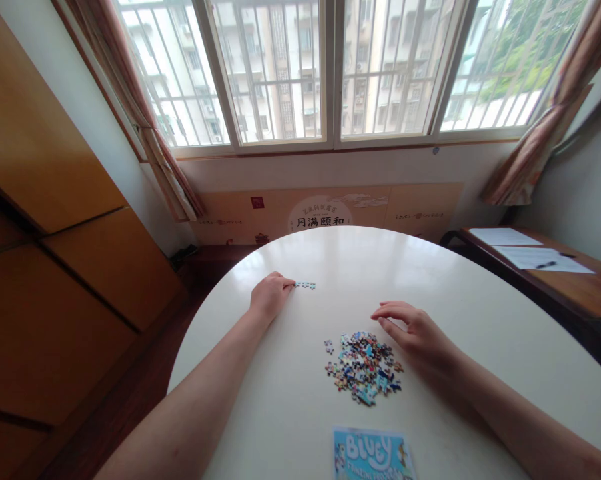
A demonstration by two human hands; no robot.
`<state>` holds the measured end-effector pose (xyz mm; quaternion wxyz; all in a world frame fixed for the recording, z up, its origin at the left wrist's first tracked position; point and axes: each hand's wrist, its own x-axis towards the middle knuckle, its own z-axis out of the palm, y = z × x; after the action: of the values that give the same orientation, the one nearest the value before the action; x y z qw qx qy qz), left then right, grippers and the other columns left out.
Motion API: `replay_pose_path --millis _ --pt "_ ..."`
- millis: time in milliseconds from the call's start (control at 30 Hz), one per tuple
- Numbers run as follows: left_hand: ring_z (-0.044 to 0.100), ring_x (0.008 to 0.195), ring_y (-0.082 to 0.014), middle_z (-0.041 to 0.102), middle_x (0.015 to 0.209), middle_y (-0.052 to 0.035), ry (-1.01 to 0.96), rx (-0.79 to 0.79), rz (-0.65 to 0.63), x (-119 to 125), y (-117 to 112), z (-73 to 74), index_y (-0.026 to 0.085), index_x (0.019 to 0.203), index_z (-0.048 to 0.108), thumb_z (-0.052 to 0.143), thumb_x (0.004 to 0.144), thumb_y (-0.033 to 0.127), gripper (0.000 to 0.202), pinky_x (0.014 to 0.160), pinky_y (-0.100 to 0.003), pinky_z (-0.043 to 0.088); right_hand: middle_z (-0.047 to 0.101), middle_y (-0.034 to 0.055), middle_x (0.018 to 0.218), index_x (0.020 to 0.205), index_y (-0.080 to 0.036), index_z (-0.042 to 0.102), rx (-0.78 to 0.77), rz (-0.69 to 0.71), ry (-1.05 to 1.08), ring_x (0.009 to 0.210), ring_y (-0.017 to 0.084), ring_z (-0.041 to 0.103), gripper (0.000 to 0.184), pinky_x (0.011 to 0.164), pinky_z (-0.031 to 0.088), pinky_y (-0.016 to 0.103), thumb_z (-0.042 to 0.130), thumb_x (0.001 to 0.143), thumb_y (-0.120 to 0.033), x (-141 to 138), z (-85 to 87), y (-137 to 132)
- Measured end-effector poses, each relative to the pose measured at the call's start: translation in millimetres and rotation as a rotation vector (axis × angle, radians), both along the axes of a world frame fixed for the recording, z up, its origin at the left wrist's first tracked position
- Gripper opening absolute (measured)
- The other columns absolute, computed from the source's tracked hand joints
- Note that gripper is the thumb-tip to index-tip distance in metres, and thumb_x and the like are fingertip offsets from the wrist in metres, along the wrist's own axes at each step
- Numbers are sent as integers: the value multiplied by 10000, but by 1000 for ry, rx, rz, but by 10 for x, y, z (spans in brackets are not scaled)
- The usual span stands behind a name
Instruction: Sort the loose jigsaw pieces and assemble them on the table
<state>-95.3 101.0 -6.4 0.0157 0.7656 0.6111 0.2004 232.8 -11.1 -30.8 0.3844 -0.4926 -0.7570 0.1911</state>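
Note:
A heap of small colourful puzzle pieces (364,365) lies on the white round table (480,320). My right hand (414,331) hovers at the heap's upper right edge, fingers stretched out and slightly curved, holding nothing. My left hand (271,294) rests on the table to the far left, fingers closed in a pinch against a short strip of joined blue pieces (306,285). One loose piece (329,346) sits just left of the heap. A blue puzzle box or card reading "BLUEY" (373,455) lies at the near table edge.
A dark wooden side table (575,293) with white papers (525,248) and a pen stands at the right. Wooden cabinets (55,267) fill the left. A barred window (330,73) with curtains and a printed panel (325,213) are behind the table.

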Motion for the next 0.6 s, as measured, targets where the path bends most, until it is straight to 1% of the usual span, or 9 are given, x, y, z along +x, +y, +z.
replay_pose_path --millis 300,600 --pt "653 881 -181 690 1053 -16 -9 -6 -10 -25 13 6 284 1022 791 561 928 262 250 756 -272 488 741 84 1065 955 -253 754 -13 3 -21 1171 311 612 240 1010 475 526 528 899 -313 4 6 -1" --pt "650 881 -184 689 1071 -22 28 -17 -25 -18 5 9 288 1021 792 545 939 285 261 747 -272 491 745 83 1054 953 -256 757 -19 11 -23 1168 311 615 236 1014 473 522 533 900 -308 1 10 -10"
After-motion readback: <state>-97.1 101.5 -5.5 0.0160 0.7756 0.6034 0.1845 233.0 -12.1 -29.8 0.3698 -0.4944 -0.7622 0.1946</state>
